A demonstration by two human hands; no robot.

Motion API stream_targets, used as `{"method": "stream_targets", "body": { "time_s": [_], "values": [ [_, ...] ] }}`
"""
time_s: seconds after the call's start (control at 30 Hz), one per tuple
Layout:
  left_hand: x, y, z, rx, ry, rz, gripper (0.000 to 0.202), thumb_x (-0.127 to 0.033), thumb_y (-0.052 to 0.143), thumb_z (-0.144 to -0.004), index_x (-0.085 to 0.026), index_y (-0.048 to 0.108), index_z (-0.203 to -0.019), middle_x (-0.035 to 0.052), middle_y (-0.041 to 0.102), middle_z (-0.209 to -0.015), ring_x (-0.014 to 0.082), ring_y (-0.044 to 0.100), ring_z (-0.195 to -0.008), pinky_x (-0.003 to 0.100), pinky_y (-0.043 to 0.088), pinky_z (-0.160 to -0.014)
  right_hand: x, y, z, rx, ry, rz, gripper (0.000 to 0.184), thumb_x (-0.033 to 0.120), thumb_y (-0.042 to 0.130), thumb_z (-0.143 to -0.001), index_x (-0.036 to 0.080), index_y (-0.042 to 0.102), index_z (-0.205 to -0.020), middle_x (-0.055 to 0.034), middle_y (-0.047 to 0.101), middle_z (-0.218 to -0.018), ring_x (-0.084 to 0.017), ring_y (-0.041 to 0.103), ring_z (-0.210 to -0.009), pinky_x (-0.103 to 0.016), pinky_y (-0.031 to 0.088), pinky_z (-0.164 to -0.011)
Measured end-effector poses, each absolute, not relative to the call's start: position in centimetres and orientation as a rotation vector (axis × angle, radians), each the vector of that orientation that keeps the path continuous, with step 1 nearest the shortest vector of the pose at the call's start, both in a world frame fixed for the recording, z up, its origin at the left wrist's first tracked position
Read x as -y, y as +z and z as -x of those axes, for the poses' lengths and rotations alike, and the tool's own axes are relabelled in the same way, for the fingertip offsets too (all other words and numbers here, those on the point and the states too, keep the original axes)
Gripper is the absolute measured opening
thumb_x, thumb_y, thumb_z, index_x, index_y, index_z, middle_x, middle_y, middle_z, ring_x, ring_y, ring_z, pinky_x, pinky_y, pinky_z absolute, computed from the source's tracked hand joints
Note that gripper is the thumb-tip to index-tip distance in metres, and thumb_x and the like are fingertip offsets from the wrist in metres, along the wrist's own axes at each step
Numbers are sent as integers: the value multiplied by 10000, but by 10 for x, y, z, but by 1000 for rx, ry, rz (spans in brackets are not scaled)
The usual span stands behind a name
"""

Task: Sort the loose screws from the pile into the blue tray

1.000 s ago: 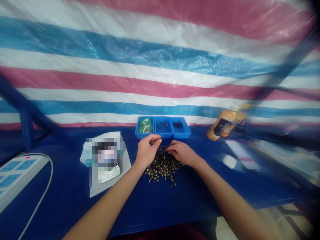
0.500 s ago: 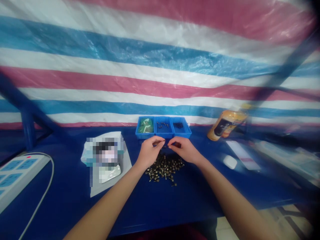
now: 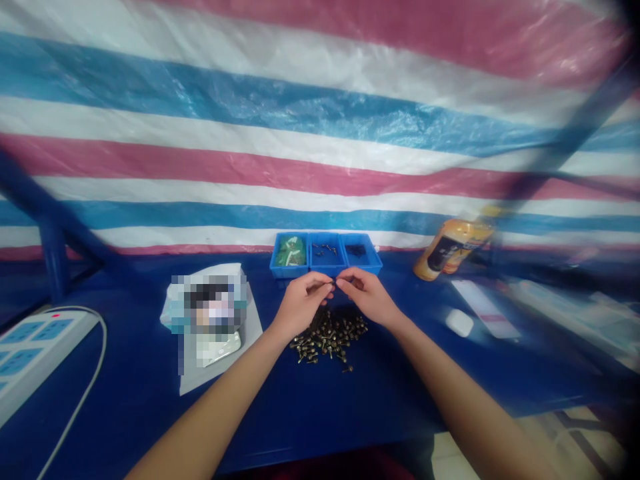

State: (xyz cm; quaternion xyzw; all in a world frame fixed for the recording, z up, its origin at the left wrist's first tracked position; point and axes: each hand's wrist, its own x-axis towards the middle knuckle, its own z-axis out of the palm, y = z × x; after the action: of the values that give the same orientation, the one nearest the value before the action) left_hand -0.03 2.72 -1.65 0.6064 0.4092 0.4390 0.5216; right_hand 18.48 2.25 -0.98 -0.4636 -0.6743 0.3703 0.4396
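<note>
Blue table [image 3: 350, 413], left hand [image 3: 300, 307] and right hand [image 3: 367, 297] fingertip-to-fingertip over screw pile [image 3: 330, 337]

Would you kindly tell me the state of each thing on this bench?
left hand, pinched shut on a small part.
right hand, pinched on the same part.
brass parts, heaped loose.
blue bins, open, upright.
bottle, lying tilted.
power strip, red light on.

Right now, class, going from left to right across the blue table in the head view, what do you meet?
Power strip → white paper sheet → left hand → right hand → orange bottle. The bins and the pile of small metal parts overlap the hands, so they are left out.
</note>
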Motion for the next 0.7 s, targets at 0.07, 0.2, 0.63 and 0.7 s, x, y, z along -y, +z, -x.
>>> {"method": "stream_targets", "body": {
  "time_s": [0.07,0.2,0.63,0.7],
  "values": [
    [-26,-15,0,-986,1054,-1476,206,-333,656,-840,-165,658,-958,63,730,-877,178,696,-791,285,546,-700,-22,-10,-185,1722,918,1190,293,451,556,-920,185,646,-839,-4,634,-753,-128,528,-626,-251,413,-601],
    [-26,-15,-1,-973,1052,-1495,207,-338,652,-838,-165,662,-950,68,737,-861,191,700,-793,304,552,-716,-22,-11,-184,1749,962,1205,373,470,506,-945,178,600,-734,5,604,-688,-120,518,-610,-248,409,-615],
    [-33,-22,4,-1107,1156,-1521,254,-399,638,-854,-182,688,-975,71,730,-972,223,698,-904,311,554,-747,-33,-11,-193,1157,1068,1297,393,527,671,-793,208,557,-991,39,614,-688,-79,456,-430,-216,339,-440],
    [-31,-21,3,-1117,1151,-1567,235,-382,635,-855,-187,694,-972,60,734,-938,216,698,-879,317,544,-769,-32,-12,-191,1288,1105,1290,354,517,658,-811,187,593,-922,31,600,-663,-76,447,-448,-213,342,-450]
  ]
}}
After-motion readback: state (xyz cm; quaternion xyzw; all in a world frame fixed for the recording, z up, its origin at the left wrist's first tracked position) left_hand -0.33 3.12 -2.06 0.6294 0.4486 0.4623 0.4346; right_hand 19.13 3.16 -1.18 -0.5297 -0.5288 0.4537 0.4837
